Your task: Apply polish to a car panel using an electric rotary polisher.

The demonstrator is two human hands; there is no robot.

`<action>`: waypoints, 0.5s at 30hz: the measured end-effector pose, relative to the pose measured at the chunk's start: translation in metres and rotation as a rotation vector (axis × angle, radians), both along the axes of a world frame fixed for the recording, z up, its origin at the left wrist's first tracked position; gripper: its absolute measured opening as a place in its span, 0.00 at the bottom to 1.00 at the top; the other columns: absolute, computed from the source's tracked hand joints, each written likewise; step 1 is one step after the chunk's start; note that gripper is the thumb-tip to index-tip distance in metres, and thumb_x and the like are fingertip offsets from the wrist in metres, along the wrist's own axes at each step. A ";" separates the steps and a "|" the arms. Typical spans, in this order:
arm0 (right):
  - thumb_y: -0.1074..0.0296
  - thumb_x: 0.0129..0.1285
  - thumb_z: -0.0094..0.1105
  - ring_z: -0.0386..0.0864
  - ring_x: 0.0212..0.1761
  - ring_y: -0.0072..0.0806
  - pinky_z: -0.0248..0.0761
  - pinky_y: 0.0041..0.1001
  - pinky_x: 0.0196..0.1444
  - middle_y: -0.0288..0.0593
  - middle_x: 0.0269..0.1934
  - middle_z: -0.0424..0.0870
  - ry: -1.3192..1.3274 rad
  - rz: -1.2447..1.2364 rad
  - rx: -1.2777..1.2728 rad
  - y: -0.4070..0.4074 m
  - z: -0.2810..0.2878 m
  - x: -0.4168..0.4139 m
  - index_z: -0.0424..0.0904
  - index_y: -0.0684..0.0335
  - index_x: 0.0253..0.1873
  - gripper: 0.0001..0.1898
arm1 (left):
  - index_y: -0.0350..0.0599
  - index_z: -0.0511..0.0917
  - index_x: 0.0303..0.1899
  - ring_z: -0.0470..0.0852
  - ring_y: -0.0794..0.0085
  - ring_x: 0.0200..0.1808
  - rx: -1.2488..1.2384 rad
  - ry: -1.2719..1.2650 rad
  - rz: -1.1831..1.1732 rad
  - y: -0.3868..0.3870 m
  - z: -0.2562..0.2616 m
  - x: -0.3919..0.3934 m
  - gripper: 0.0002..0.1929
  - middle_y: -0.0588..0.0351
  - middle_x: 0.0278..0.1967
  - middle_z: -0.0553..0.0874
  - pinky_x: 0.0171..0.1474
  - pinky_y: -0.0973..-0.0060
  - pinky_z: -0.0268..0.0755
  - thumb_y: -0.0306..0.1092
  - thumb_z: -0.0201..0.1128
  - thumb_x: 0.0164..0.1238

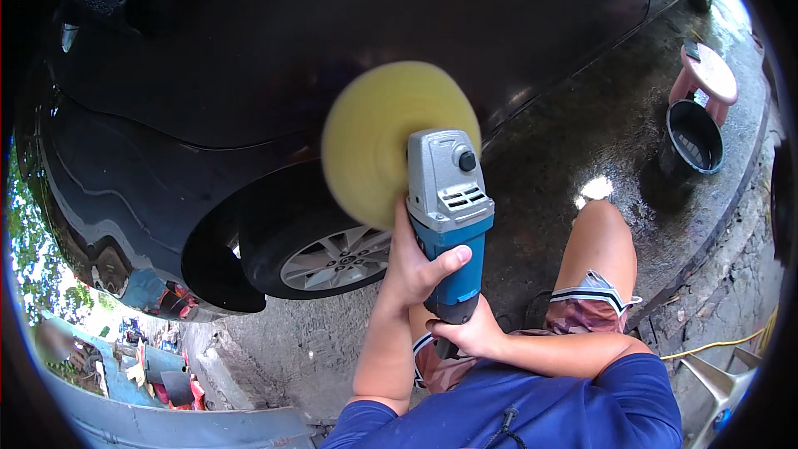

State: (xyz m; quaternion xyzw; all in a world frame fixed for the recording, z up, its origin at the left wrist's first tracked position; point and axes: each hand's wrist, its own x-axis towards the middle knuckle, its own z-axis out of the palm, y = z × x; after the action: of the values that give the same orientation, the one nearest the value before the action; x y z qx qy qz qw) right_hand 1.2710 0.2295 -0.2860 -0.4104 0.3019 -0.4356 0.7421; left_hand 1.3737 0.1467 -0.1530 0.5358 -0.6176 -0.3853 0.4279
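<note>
A blue and silver electric polisher [454, 224] is held between both of my hands. My left hand [424, 262] wraps around the blue motor body just behind the silver gear head, thumb on top. Lower down, my right hand [471, 327] grips the dark rear handle. The round yellow foam pad [380, 131] looks blurred, as if spinning, and is in front of the dark car body panel [299, 62]; whether it touches the paint I cannot tell. Below the pad is the car's wheel with a silver alloy rim [336, 259].
On the wet ground at right stand a dark bucket [668, 143] and a pink stool [714, 75] with a small dark object on it. A yellow cord [717, 352] runs at lower right beside a metal stand [717, 380]. Mixed clutter [156, 374] lies at lower left.
</note>
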 end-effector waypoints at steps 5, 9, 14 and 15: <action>0.76 0.61 0.77 0.89 0.35 0.29 0.84 0.33 0.40 0.40 0.38 0.87 -0.063 -0.016 0.048 0.009 -0.009 0.000 0.78 0.66 0.50 0.17 | 0.32 0.61 0.75 0.84 0.54 0.65 -0.010 -0.046 -0.048 -0.001 -0.016 -0.002 0.53 0.37 0.63 0.83 0.71 0.57 0.74 0.52 0.81 0.54; 0.79 0.63 0.74 0.90 0.34 0.31 0.85 0.33 0.39 0.41 0.34 0.86 -0.131 0.010 0.090 0.015 -0.014 -0.004 0.78 0.67 0.49 0.14 | 0.32 0.63 0.74 0.84 0.54 0.64 0.041 -0.088 -0.066 -0.003 -0.029 -0.007 0.54 0.37 0.61 0.83 0.70 0.56 0.75 0.56 0.82 0.54; 0.79 0.64 0.72 0.91 0.33 0.33 0.85 0.34 0.39 0.42 0.34 0.87 -0.193 0.062 0.246 0.024 -0.016 -0.014 0.78 0.68 0.49 0.13 | 0.32 0.63 0.73 0.85 0.54 0.63 0.106 -0.098 -0.088 -0.001 -0.046 -0.014 0.54 0.37 0.61 0.83 0.69 0.56 0.76 0.58 0.83 0.55; 0.79 0.64 0.72 0.91 0.33 0.33 0.85 0.34 0.39 0.43 0.33 0.88 -0.172 0.090 0.276 0.025 -0.016 -0.017 0.78 0.68 0.49 0.12 | 0.32 0.63 0.73 0.85 0.54 0.63 0.103 -0.107 -0.090 -0.001 -0.049 -0.015 0.54 0.37 0.61 0.83 0.69 0.56 0.76 0.58 0.83 0.55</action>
State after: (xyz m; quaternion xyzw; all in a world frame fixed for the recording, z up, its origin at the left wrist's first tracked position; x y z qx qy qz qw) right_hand 1.2545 0.2546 -0.3020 -0.2787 0.2754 -0.3897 0.8334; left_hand 1.3590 0.1458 -0.2015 0.5488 -0.6424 -0.4059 0.3484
